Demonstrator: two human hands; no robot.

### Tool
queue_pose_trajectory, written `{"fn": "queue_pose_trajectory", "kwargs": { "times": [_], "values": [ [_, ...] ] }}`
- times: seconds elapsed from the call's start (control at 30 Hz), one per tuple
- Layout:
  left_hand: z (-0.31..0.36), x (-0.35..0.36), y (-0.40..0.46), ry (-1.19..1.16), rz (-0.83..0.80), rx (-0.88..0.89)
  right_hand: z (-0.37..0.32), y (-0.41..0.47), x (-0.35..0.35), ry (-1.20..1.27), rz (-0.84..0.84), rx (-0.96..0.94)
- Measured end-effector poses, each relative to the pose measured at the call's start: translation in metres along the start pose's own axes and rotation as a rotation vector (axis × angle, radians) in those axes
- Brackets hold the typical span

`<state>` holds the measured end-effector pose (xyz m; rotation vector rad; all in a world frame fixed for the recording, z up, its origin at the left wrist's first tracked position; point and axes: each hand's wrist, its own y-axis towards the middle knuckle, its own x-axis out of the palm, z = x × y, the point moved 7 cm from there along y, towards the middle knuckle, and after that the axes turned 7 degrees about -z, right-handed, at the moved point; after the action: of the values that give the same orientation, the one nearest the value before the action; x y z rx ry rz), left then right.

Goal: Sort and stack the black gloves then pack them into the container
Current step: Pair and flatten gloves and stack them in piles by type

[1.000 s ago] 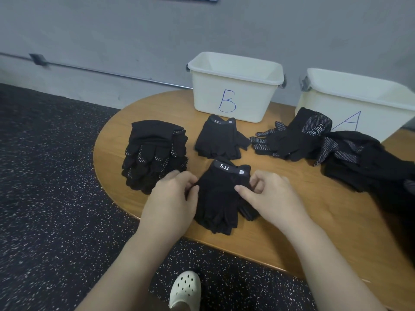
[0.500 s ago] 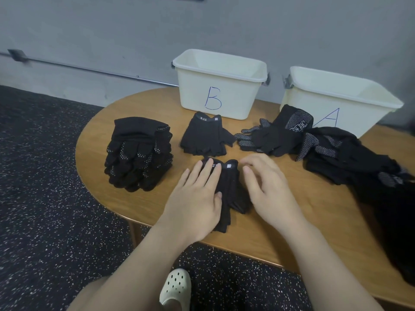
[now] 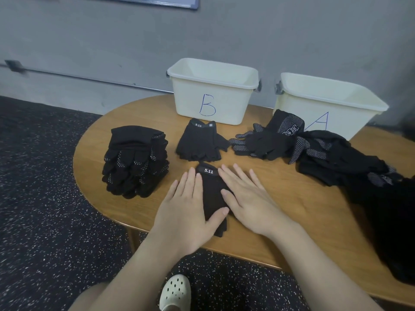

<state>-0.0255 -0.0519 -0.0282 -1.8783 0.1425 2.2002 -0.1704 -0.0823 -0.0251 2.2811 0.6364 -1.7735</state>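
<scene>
With both hands flat, left hand (image 3: 188, 207) and right hand (image 3: 249, 198) press a fingerless glove (image 3: 212, 196) onto the worktop (image 3: 280, 191), grip released, likely smoothing it before stacking; bin B (image 3: 213, 90) waits beyond.

Wall: plain grey wall (image 3: 292, 30), matt, running straight behind everything.
Rail: a thin metal rail (image 3: 89, 78) runs low along the wall, fixed by a small bracket (image 3: 13, 65) at the left.
Board: the lower corner of a pale framed board (image 3: 157, 1) shows at the top edge.
Floor: dark speckled floor (image 3: 45, 221), black with white flecks, meeting the wall at the left.
Surface: a wooden surface (image 3: 303, 198) with a rounded left end and warm brown grain, set close to the wall.
Light: even, soft, indoor, with faint shadows.
</scene>
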Motion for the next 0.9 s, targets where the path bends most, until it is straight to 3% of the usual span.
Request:
{"fn": "queue_pose_trajectory", "kwargs": {
  "times": [0.2, 0.37, 0.6, 0.73, 0.9],
  "values": [
    [-0.008, -0.011, -0.015, -0.234, 0.015, -0.018, -0.001, -0.008, -0.002, 0.055, 0.027, 0.035],
    [-0.025, -0.033, 0.007, -0.475, 0.169, -0.062, 0.005, -0.015, -0.014, 0.197, 0.094, 0.086],
    [-0.003, -0.036, 0.031, -0.434, 0.208, -0.092, 0.017, -0.023, -0.030, 0.269, 0.268, 0.149],
    [-0.004, -0.027, 0.038, -0.385, 0.128, -0.179, 0.030, -0.028, -0.032, 0.351, 0.349, 0.165],
    [-0.005, -0.028, 0.036, -0.452, 0.095, -0.217, 0.035, -0.030, -0.027, 0.380, 0.330, 0.218]
  ]
}}
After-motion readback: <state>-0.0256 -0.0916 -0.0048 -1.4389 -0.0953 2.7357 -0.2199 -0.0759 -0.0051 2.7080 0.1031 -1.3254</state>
